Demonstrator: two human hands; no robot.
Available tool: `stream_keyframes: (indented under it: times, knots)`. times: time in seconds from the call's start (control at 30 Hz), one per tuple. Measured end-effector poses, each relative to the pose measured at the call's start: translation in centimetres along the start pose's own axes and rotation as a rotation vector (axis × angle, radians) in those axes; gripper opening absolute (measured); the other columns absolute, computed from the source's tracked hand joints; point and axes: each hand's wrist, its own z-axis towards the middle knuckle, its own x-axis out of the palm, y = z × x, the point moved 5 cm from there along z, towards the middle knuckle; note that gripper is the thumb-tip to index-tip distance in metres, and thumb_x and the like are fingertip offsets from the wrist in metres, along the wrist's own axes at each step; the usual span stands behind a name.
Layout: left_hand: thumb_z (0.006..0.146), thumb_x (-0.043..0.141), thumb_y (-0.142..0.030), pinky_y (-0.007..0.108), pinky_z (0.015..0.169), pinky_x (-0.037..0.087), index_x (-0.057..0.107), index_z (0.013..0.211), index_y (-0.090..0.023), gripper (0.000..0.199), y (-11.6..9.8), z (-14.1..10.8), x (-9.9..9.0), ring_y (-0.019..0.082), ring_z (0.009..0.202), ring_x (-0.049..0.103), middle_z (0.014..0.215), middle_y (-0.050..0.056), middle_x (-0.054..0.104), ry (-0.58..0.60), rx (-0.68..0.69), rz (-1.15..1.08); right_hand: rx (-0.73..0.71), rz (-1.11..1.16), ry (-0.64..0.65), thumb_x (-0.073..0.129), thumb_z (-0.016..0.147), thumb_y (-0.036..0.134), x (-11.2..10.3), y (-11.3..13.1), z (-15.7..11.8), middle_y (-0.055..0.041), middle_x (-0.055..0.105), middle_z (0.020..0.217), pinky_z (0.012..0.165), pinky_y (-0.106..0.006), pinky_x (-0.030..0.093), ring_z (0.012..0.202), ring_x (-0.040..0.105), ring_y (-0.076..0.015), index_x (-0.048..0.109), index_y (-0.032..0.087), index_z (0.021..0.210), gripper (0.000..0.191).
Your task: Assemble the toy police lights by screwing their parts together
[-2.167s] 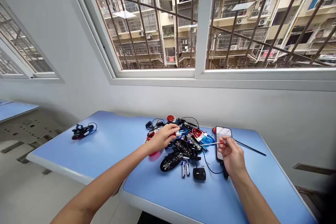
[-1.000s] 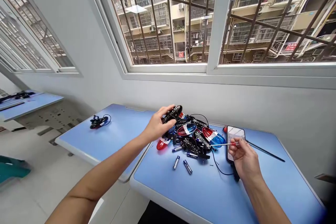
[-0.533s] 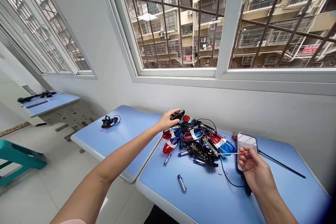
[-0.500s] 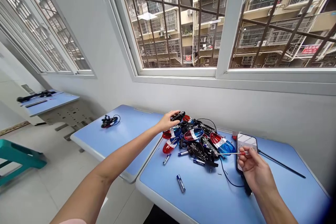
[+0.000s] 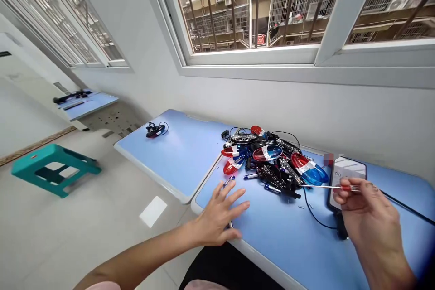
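My left hand (image 5: 220, 215) hovers over the near left edge of the blue table with its fingers spread, holding nothing. Just past its fingertips lies a battery (image 5: 229, 181), partly covered by them. A screwdriver (image 5: 321, 186) with a red handle sits between the fingers of my right hand (image 5: 369, 213), its thin shaft pointing left toward the pile. That pile holds several red-and-blue lenses (image 5: 310, 168), black circuit housings (image 5: 272, 176) and cables. More batteries (image 5: 272, 189) lie at its front edge. A phone (image 5: 346, 170) lies partly behind my right hand.
A second blue table (image 5: 190, 145) adjoins on the left, bearing one black assembly with a cable (image 5: 155, 129). A green stool (image 5: 56, 167) stands on the floor. Farther back is another table (image 5: 98, 104). The wall and barred windows rise behind.
My left hand has let go of a black housing on the pile and come back toward the near table edge, fingers spreading. The view has tilted down; the screwdriver stays in my right hand.
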Motion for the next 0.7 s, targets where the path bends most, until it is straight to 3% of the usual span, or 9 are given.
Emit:
stream_keyframes:
  times: [0.1,0.23,0.37,0.53,0.7]
  knots:
    - [0.101,0.053,-0.064,0.068,0.128,0.013,0.040,0.161,-0.026,0.072,0.2,0.2,2.5,0.041,0.160,0.022,0.166,0.016,0.043,0.277,-0.015,0.018,0.033,-0.017,-0.002,0.090,0.064,0.049,0.4,-0.5,-0.2,-0.0024,0.065,0.079,0.045,-0.024,0.048,0.060,0.052,-0.0113,0.076,0.023,0.077,0.032]
    - [0.098,0.064,-0.057,0.067,0.128,0.015,0.036,0.162,-0.022,0.078,2.5,3.4,3.4,0.040,0.162,0.018,0.169,0.018,0.036,0.362,0.016,0.053,0.030,-0.010,-0.009,0.091,0.060,0.050,0.6,-0.6,-0.4,-0.0021,0.065,0.079,0.046,-0.023,0.048,0.059,0.053,-0.0109,0.075,0.022,0.076,0.037]
    - [0.098,0.069,-0.044,0.066,0.129,0.012,0.034,0.162,-0.022,0.077,4.1,5.8,4.0,0.039,0.162,0.017,0.169,0.018,0.036,0.318,0.082,0.098,0.024,-0.006,0.015,0.092,0.062,0.050,0.6,-0.3,-0.8,-0.0030,0.065,0.078,0.045,-0.023,0.048,0.058,0.054,-0.0107,0.073,0.020,0.078,0.039]
    - [0.096,0.072,-0.041,0.064,0.131,0.009,0.031,0.163,-0.022,0.081,6.4,8.0,4.5,0.039,0.162,0.018,0.168,0.019,0.038,0.162,0.063,0.131,0.004,-0.003,0.020,0.092,0.063,0.052,0.7,0.2,-1.0,-0.0047,0.065,0.080,0.045,-0.024,0.047,0.058,0.054,-0.0108,0.074,0.019,0.079,0.040]
    - [0.097,0.068,-0.044,0.062,0.131,0.012,0.034,0.163,-0.019,0.078,6.9,8.6,4.7,0.037,0.162,0.018,0.166,0.019,0.041,0.106,0.095,0.151,0.034,-0.001,0.028,0.091,0.065,0.049,-0.8,-0.9,0.1,-0.0085,0.065,0.085,0.042,-0.031,0.047,0.061,0.056,-0.0146,0.078,0.024,0.078,0.032]
